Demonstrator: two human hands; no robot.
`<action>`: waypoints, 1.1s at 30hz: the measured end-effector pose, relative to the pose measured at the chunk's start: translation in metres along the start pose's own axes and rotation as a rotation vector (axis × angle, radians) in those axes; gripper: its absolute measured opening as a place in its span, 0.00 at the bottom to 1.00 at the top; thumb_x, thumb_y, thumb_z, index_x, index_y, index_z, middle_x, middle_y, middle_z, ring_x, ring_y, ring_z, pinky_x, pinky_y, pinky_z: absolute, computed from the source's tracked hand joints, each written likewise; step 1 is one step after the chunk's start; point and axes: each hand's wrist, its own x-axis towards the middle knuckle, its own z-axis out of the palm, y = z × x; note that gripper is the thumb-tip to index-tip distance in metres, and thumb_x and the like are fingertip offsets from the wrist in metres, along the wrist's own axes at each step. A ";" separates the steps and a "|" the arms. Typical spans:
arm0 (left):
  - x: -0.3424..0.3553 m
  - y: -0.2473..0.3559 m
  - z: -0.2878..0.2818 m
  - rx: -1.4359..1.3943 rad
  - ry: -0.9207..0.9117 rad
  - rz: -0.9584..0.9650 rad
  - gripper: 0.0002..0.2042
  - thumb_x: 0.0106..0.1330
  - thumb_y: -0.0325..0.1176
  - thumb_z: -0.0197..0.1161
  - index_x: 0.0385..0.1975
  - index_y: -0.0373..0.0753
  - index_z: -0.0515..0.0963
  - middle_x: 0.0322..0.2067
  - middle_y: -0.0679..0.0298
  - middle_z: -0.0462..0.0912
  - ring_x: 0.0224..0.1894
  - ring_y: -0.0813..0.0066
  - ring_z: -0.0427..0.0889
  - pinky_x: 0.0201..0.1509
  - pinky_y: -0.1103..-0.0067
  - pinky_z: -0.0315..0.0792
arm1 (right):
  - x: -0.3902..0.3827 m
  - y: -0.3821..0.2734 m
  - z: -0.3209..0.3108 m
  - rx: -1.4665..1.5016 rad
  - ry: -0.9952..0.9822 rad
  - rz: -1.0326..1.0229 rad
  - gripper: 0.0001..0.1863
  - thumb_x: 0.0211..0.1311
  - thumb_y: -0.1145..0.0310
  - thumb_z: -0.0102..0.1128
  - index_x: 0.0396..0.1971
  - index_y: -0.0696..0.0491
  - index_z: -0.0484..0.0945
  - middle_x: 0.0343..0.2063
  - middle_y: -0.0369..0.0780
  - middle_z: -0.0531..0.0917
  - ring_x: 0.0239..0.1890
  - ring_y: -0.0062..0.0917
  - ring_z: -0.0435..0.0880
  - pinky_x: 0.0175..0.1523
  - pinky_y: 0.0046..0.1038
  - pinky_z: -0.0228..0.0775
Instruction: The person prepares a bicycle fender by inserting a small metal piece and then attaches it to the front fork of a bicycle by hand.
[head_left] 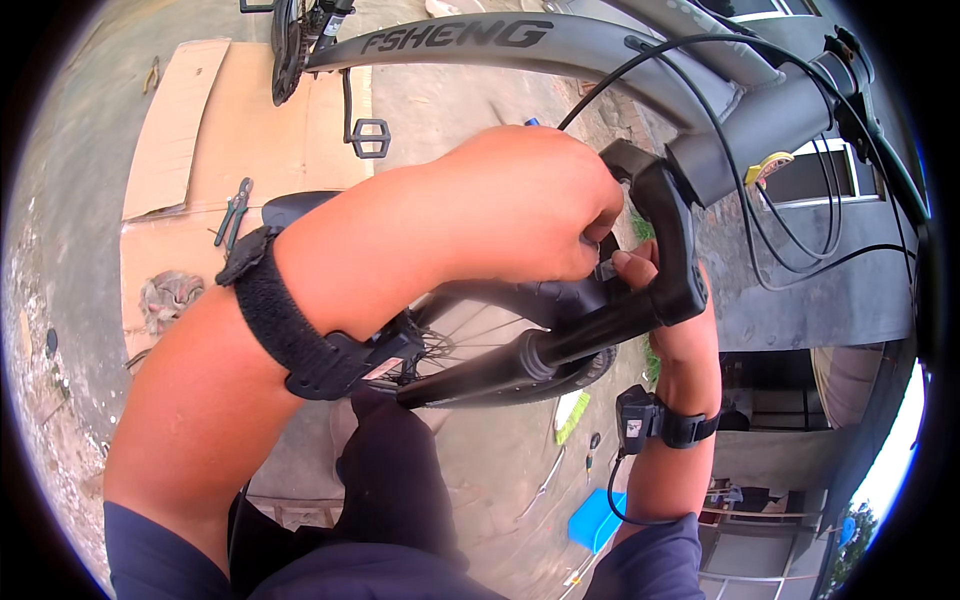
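Note:
A grey bicycle frame (455, 45) crosses the top of the head view, its black suspension fork (590, 328) slanting down toward my legs. Behind the fork sits the front wheel (470, 325) with its spokes and tyre. My left hand (545, 205) is closed at the fork crown (632, 160), its fingers curled inward; whatever they grip is hidden. From beyond the fork leg, my right hand (640, 268) reaches round with thumb and fingertips closed near the left fingers. Between the hands a small piece may be held, too covered to name.
Cable cutters (235, 212) and a crumpled rag (172, 300) lie on cardboard (165, 245) at left. A pedal (371, 138) juts out above it. Black cables (735, 165) loop at upper right. A green-bristled brush (571, 415) and blue container (596, 520) are on the ground.

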 end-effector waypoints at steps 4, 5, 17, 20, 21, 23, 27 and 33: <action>0.014 0.004 0.012 0.081 -0.064 -0.060 0.08 0.51 0.33 0.61 0.25 0.38 0.83 0.28 0.54 0.81 0.35 0.52 0.82 0.40 0.64 0.75 | -0.001 0.000 -0.003 -0.014 0.005 0.014 0.10 0.55 0.67 0.70 0.27 0.58 0.81 0.22 0.31 0.79 0.24 0.13 0.73 0.28 0.20 0.63; 0.015 0.004 0.014 0.082 -0.066 -0.075 0.08 0.51 0.33 0.62 0.25 0.38 0.83 0.28 0.54 0.81 0.35 0.52 0.82 0.40 0.64 0.75 | 0.000 0.002 -0.003 -0.011 -0.003 0.010 0.10 0.55 0.67 0.71 0.27 0.58 0.81 0.21 0.31 0.79 0.24 0.12 0.73 0.28 0.20 0.62; 0.017 0.011 0.024 0.036 -0.128 -0.127 0.09 0.51 0.34 0.63 0.25 0.36 0.84 0.26 0.51 0.82 0.32 0.51 0.82 0.39 0.63 0.76 | -0.004 0.001 -0.002 0.043 -0.031 -0.019 0.09 0.58 0.67 0.70 0.30 0.58 0.82 0.25 0.31 0.81 0.26 0.11 0.75 0.31 0.18 0.66; 0.016 0.009 0.025 0.042 -0.128 -0.127 0.09 0.52 0.35 0.63 0.25 0.36 0.84 0.24 0.51 0.81 0.31 0.50 0.82 0.39 0.62 0.76 | -0.001 0.001 -0.001 0.044 -0.051 -0.022 0.09 0.58 0.68 0.69 0.31 0.59 0.82 0.26 0.32 0.83 0.28 0.12 0.76 0.33 0.18 0.67; 0.017 0.009 0.025 0.043 -0.134 -0.127 0.09 0.53 0.35 0.63 0.25 0.36 0.85 0.24 0.51 0.81 0.31 0.50 0.82 0.39 0.62 0.76 | -0.002 0.001 -0.003 0.033 -0.052 -0.018 0.09 0.58 0.68 0.69 0.32 0.59 0.82 0.27 0.32 0.83 0.28 0.12 0.77 0.33 0.18 0.68; 0.018 0.013 0.025 0.072 -0.121 -0.141 0.09 0.53 0.35 0.62 0.25 0.36 0.85 0.24 0.51 0.81 0.31 0.49 0.82 0.39 0.62 0.76 | -0.001 0.002 -0.003 0.050 -0.050 -0.003 0.10 0.58 0.68 0.69 0.32 0.59 0.82 0.26 0.32 0.83 0.28 0.12 0.77 0.33 0.18 0.68; 0.017 0.015 0.029 0.066 -0.091 -0.141 0.09 0.53 0.35 0.63 0.25 0.37 0.85 0.25 0.51 0.82 0.32 0.50 0.82 0.39 0.62 0.76 | -0.002 0.007 -0.007 0.035 -0.050 -0.014 0.11 0.58 0.66 0.69 0.31 0.59 0.82 0.26 0.32 0.82 0.28 0.12 0.76 0.33 0.18 0.67; 0.018 0.015 0.034 0.092 -0.110 -0.160 0.08 0.54 0.35 0.63 0.28 0.40 0.86 0.30 0.53 0.83 0.35 0.52 0.82 0.41 0.63 0.76 | -0.002 0.005 -0.006 -0.026 -0.040 -0.028 0.12 0.57 0.65 0.69 0.31 0.59 0.82 0.26 0.32 0.82 0.28 0.13 0.75 0.33 0.19 0.66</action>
